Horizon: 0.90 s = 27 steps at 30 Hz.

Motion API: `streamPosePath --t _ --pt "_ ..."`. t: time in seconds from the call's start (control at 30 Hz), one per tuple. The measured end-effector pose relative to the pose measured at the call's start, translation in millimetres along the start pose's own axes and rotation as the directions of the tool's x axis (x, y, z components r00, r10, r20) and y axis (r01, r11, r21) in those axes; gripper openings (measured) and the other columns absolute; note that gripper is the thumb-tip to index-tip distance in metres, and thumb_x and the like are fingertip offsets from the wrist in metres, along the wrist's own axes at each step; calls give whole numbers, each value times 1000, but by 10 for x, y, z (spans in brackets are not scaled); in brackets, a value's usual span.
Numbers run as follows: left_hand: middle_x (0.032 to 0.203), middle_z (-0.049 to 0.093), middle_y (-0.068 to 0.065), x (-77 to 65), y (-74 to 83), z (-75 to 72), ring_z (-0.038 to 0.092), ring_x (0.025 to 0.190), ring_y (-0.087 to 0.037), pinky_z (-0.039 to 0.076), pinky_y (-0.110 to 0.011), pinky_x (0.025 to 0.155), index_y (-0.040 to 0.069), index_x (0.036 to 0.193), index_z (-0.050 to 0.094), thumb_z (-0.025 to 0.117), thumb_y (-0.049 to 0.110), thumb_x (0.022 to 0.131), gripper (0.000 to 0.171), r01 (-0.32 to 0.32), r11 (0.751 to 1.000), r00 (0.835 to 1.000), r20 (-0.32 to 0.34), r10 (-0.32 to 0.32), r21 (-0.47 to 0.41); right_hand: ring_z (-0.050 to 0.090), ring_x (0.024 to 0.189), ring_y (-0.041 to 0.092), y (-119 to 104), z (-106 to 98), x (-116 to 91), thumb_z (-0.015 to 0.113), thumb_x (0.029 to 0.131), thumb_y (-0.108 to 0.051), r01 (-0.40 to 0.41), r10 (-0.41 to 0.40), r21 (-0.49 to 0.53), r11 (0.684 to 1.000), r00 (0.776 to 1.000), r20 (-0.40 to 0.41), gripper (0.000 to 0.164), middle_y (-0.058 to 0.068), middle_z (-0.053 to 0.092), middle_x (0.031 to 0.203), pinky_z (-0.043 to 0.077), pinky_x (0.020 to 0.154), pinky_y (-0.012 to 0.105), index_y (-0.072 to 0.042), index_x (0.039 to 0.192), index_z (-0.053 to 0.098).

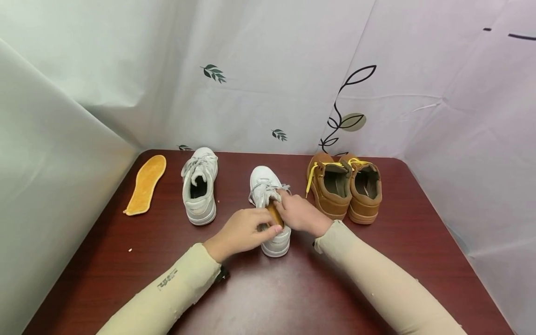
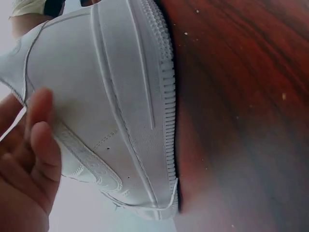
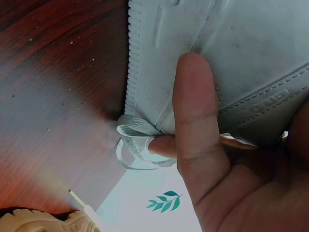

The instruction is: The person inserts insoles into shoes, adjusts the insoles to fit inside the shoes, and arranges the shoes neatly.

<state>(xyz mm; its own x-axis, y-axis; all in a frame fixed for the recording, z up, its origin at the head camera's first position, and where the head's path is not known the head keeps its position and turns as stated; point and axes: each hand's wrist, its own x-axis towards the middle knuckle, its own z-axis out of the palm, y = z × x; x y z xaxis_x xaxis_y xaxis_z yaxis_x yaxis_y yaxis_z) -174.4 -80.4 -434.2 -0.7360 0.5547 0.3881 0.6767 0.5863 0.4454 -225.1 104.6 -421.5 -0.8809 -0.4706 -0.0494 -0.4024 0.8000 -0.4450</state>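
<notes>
A white sneaker (image 1: 264,176) with grey laces stands in the middle of the table, toe pointing away. A yellow-brown insole (image 1: 275,215) sticks up out of its opening, its far end hidden inside the shoe. Over the heel end, my left hand (image 1: 247,230) pinches the insole between thumb and bent fingers. My right hand (image 1: 302,215) grips the sneaker's right side near the tongue, its thumb at the opening beside the insole. One finger (image 3: 195,106) lies along the sneaker's outer wall in the right wrist view, with a lace loop (image 3: 133,125) close by.
Left of the hands stands a second white sneaker (image 1: 201,207), its opening dark. An orange insole (image 1: 146,184) lies flat at the table's far left. Two brown shoes (image 1: 335,204) with yellow laces stand side by side at the right. White curtain (image 1: 259,93) hangs behind the table.
</notes>
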Motion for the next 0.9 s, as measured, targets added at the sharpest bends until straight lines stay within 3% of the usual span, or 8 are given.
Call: streamPosePath --t 0.07,0.17,0.3,0.43,0.57,0.7,0.8,0.9 --pt "79 70 5 -7 -23 -14 58 69 -6 53 -29 62 21 81 71 66 27 94 15 12 997 994 -107 -19 -70 69 90 28 -1 1 -1 41 107 -28 0 0 4 1000 1000 -4 39 24 72 99 60 80 52 -2 135 49" --pt "81 71 -2 -4 -59 -40 59 73 -10 55 -34 65 15 85 72 66 18 94 12 95 977 965 -223 -137 -189 68 86 28 0 4 -5 43 106 -28 -2 2 1 1000 1000 -11 37 21 71 95 59 77 51 -4 133 49" --pt "95 75 -10 16 -130 -65 64 83 -17 56 -42 76 11 104 72 61 17 99 14 279 904 903 -231 -361 -324 66 80 26 5 13 -3 44 106 -29 -11 11 -8 1000 1000 -14 35 16 69 88 58 75 49 -6 131 50" --pt "104 73 -16 32 -234 -67 64 93 -26 54 -46 86 9 121 66 54 19 102 24 464 789 819 -144 -555 -402 68 85 25 9 17 6 46 105 -33 -5 5 -19 1000 1000 -11 40 15 72 92 59 79 49 -7 135 48" --pt "118 69 -22 21 -329 -26 65 101 -32 54 -47 90 4 134 57 50 18 103 35 590 671 753 6 -658 -448 69 102 33 17 7 -44 50 102 -38 -26 25 -48 999 999 -33 53 21 69 120 58 91 54 -8 145 43" --pt "129 61 -30 -6 -400 53 67 102 -35 58 -43 85 -5 145 41 44 18 104 47 663 476 694 238 -679 -577 69 89 37 32 -8 -165 54 99 -41 -51 40 -63 997 987 -154 58 20 58 129 60 82 56 -12 148 42" --pt "135 54 -34 -14 -423 94 65 107 -35 60 -42 87 -9 149 32 42 20 105 53 685 358 668 350 -657 -635 65 74 30 24 -24 -271 55 100 -38 19 -33 -53 998 957 -289 48 15 56 121 61 69 51 -13 140 51" --pt "136 52 -35 -8 -417 100 63 110 -35 59 -46 93 -10 149 32 41 22 106 54 686 342 670 375 -641 -643 63 72 22 -36 -55 -391 56 101 -33 163 -183 -86 983 916 -356 29 9 61 112 60 64 45 -13 119 64"
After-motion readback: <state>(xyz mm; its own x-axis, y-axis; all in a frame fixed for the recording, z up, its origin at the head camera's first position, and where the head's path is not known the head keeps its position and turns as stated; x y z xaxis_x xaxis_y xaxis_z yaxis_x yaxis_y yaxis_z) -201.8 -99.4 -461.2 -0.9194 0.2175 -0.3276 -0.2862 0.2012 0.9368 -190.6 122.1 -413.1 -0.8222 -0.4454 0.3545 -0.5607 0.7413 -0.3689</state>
